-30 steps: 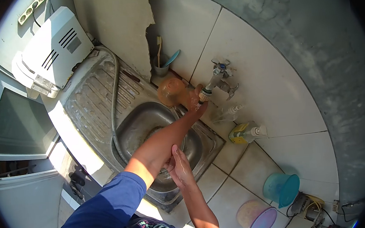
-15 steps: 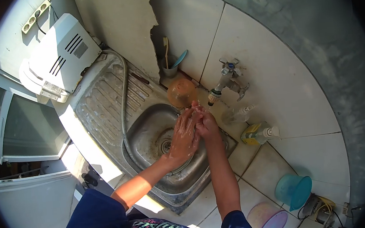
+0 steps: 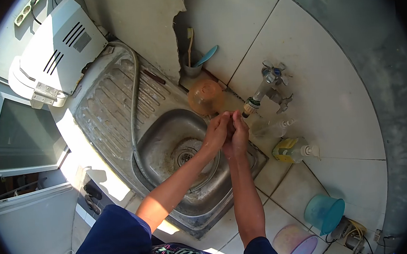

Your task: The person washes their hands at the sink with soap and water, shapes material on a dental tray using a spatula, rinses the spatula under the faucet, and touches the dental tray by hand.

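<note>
Above the sink basin (image 3: 158, 135), my left hand (image 3: 217, 131) and my right hand (image 3: 236, 136) are pressed together, fingers curled inward in a cupped shape. No object shows in either hand, though the inner sides of the fingers are partly hidden. Just ahead of the fingertips is the metal tap (image 3: 261, 90), its nozzle pointing down toward them. An orange bowl (image 3: 205, 97) rests upside down beyond my hands on the sink's far edge.
Right of the basin stand a clear pump bottle (image 3: 270, 129) and a yellow-labelled pump bottle (image 3: 289, 151). A teal tub (image 3: 324, 214) and a pink tub (image 3: 295, 245) are nearer. A grey hose (image 3: 135, 101) crosses the ribbed drainboard (image 3: 110, 98). A cup (image 3: 192, 69) holds a toothbrush.
My hands have gone from lying flat against each other, with white foam on them, to a curled, cupped shape with little foam showing. The camera view has shifted slightly.
</note>
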Motion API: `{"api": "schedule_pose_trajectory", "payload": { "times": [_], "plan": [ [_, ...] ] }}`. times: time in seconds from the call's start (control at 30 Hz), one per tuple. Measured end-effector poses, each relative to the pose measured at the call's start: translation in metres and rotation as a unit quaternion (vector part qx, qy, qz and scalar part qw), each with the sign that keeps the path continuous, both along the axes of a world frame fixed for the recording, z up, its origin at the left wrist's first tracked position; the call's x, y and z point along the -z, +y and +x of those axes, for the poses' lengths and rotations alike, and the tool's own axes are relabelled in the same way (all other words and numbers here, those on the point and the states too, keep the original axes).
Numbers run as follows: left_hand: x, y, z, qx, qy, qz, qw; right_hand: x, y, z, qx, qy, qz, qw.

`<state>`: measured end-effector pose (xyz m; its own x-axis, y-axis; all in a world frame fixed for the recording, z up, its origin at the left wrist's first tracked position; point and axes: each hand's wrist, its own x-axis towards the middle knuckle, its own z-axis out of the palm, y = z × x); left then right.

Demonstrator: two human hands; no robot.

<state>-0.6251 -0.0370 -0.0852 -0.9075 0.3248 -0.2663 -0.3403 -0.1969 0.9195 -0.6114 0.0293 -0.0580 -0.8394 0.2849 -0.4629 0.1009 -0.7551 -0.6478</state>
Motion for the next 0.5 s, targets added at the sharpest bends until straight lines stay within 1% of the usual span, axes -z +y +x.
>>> {"api": "schedule_pose_trajectory", "payload": {
  "times": [0.03,0.07,0.1,0.13,0.17,0.2,0.23,0.27,0.3,0.33,0.37,0.4,0.43,0.47,0.5],
  "plan": [
    [0.006,0.006,-0.005,-0.003,-0.003,0.001,1.0,0.008,0.0,-0.004,0.012,0.007,0.056,0.998],
    [0.011,0.013,-0.009,-0.032,-0.014,0.004,0.999,0.016,0.001,-0.009,0.024,0.014,0.112,0.993],
    [0.016,0.018,-0.013,-0.06,-0.026,0.005,0.998,0.025,0.004,-0.017,0.021,0.012,0.112,0.993],
    [0.013,0.022,-0.017,-0.062,-0.029,0.005,0.998,0.033,0.01,-0.028,0.011,0.046,0.185,0.982],
    [0.01,0.026,-0.02,-0.093,-0.073,0.112,0.987,0.04,0.015,-0.038,0.001,0.078,0.256,0.963],
    [0.004,0.029,-0.021,-0.122,-0.116,0.217,0.962,0.042,0.019,-0.05,0.0,0.074,0.256,0.964],
    [-0.005,0.031,-0.019,-0.123,-0.12,0.216,0.961,0.039,0.022,-0.064,-0.029,0.129,0.314,0.94],
    [-0.015,0.034,-0.016,-0.141,-0.158,0.237,0.948,0.036,0.024,-0.077,-0.057,0.184,0.37,0.909],
    [-0.019,0.036,-0.011,-0.159,-0.195,0.257,0.933,0.028,0.021,-0.086,-0.057,0.181,0.369,0.91],
    [-0.016,0.035,-0.003,-0.158,-0.196,0.256,0.933,0.016,0.014,-0.095,-0.054,0.181,0.397,0.898],
    [-0.013,0.032,0.009,-0.123,-0.209,0.275,0.93,0.01,0.008,-0.104,-0.051,0.181,0.424,0.886],
    [-0.01,0.032,0.023,-0.086,-0.22,0.295,0.926,0.01,0.005,-0.114,-0.05,0.182,0.426,0.885],
    [0.004,0.037,0.046,-0.089,-0.194,0.25,0.945,0.009,0.004,-0.125,-0.023,0.245,0.543,0.803],
    [0.016,0.042,0.069,-0.091,-0.168,0.204,0.96,0.008,0.004,-0.133,0.005,0.301,0.648,0.699],
    [0.016,0.049,0.088,-0.087,-0.164,0.207,0.96,0.005,0.003,-0.136,0.009,0.303,0.651,0.696]
  ]
}}
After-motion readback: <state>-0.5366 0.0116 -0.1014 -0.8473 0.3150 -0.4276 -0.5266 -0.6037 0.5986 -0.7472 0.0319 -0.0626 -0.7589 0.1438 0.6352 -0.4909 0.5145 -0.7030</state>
